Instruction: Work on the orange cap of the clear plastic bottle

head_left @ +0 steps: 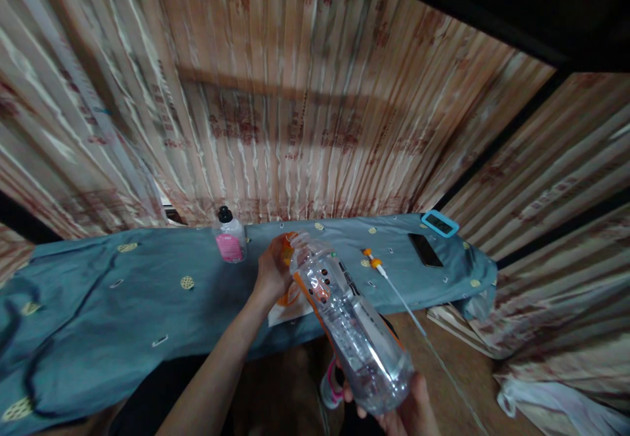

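Observation:
A large clear plastic bottle (352,331) with an orange-edged label is tilted across the middle, mouth end up and to the left. My right hand (411,406) is closed around its base from below. At the mouth end, my left hand (275,268) is closed on an orange plastic piece (287,252) against the bottle's neck; the fingers hide most of that piece, so I cannot tell its kind. Below my left hand, a white sheet (290,313) with orange on it lies at the cloth's edge, partly covered by the bottle.
On the blue-grey cloth (147,291) stand or lie a clear bottle (230,242) with pink label and black cap, an orange-and-white nozzle (375,262) with a long thin tube, a dark phone (424,250) and a blue-framed device (440,224). A patterned curtain (275,114) hangs behind.

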The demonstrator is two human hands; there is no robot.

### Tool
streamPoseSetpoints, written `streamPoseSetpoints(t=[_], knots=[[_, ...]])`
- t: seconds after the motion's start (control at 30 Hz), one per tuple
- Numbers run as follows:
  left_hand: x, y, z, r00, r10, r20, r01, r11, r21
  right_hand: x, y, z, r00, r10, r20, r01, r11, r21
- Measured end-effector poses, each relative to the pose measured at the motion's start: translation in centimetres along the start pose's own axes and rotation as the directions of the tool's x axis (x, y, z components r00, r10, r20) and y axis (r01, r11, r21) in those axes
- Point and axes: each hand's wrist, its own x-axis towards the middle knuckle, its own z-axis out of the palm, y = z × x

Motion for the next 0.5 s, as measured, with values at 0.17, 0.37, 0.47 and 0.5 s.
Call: streamPoseSetpoints(t=[0.17,0.37,0.47,0.5], knots=[[0.30,0.16,-0.11,0.999,0.027,0.031,-0.029,0.996,0.087,0.16,0.23,0.17,0.999,-0.011,-0.041,0.011,1.000,-0.003],[0.58,0.00,-0.36,0.997,0.035,0.072,-0.043,0.993,0.114,0.27,0.12,0.12,1.000,0.012,0.026,-0.011,1.000,-0.019],[0.66,-0.13,-0.36,0.996,0.023,0.089,-0.034,0.992,0.120,0.20,0.15,-0.03,1.000,0.006,0.011,-0.006,1.000,-0.016],[0.67,-0.14,-0.33,0.995,0.024,0.093,-0.035,0.992,0.121,0.17,0.17,-0.08,1.000,0.006,0.001,-0.005,1.000,-0.011]])
